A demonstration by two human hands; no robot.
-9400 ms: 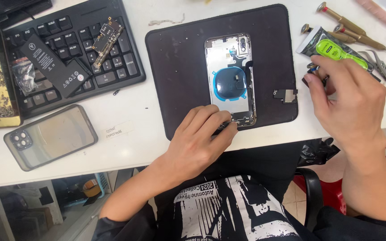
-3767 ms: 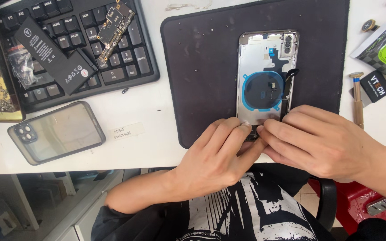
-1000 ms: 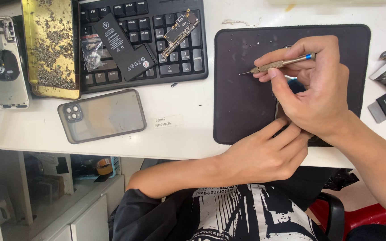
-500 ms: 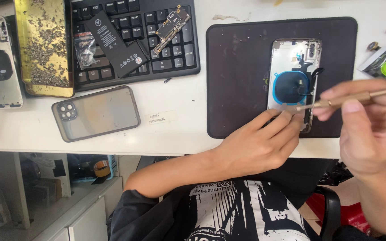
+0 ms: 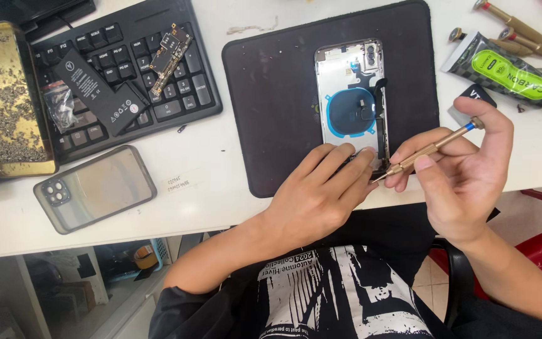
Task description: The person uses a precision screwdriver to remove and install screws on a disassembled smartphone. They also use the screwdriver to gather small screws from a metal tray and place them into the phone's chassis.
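Phone housing (image 5: 352,100) amid keyboard (image 5: 127,75), screwdrivers (image 5: 522,31).

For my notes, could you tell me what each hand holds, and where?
Right hand: screwdriver, by its shaft. Left hand: steadies the phone housing at its lower end.

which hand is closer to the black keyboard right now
Left. The left hand rests on the opened phone's lower end, right of the keyboard. The right hand, holding a screwdriver, is farther right.
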